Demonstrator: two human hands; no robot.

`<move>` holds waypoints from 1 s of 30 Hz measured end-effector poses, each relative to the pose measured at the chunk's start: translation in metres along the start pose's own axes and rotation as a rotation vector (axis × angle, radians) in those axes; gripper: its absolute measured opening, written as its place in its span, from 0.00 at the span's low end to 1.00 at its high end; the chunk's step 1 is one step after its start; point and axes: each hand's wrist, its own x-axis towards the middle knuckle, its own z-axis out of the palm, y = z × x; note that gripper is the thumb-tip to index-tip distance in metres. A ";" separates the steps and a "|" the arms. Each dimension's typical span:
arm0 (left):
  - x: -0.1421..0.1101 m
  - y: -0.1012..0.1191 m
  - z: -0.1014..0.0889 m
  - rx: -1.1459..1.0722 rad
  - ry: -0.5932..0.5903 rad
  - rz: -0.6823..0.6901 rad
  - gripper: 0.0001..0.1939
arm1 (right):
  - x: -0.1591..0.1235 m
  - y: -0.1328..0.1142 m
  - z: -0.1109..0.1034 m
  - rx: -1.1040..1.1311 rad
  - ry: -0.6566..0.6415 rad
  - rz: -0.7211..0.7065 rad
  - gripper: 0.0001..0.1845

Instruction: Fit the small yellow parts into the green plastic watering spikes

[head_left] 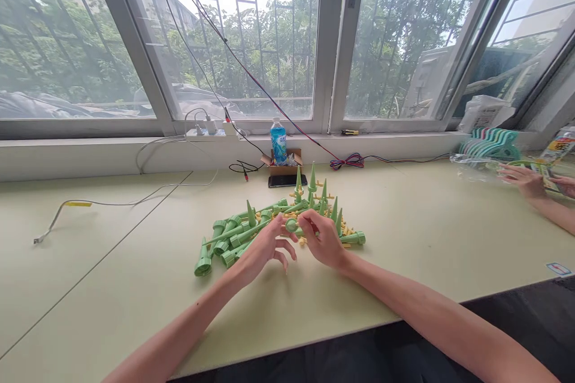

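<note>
Between my two hands is a green plastic spike [291,225], its round end turned toward me. My left hand [265,244] grips it between thumb and forefinger, while the other fingers hang loosely apart. Against the right side of the spike, my right hand [322,240] is closed in a pinch; whatever its fingertips hold is hidden. To the left lies a heap of green cone-shaped spikes [231,233] with ribbed caps. Behind my hands, several more spikes [313,182] stand points up among small yellow plastic pieces [348,230].
A blue-labelled bottle [278,142] stands in a small cardboard box [287,170], behind a dark phone [287,181]. Cables [347,161] and a power strip [206,130] are by the window. At right, a co-worker's hands [525,182] are near teal hangers [489,143].
</note>
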 end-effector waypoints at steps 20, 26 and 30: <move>-0.005 0.007 0.002 -0.056 -0.099 -0.058 0.22 | 0.001 -0.004 -0.002 -0.030 -0.058 -0.066 0.12; -0.006 0.006 0.001 0.074 0.001 0.025 0.22 | 0.002 -0.003 -0.002 -0.023 -0.067 -0.037 0.14; -0.007 0.006 0.003 0.164 0.026 0.080 0.21 | 0.002 -0.002 -0.002 -0.006 -0.073 -0.041 0.13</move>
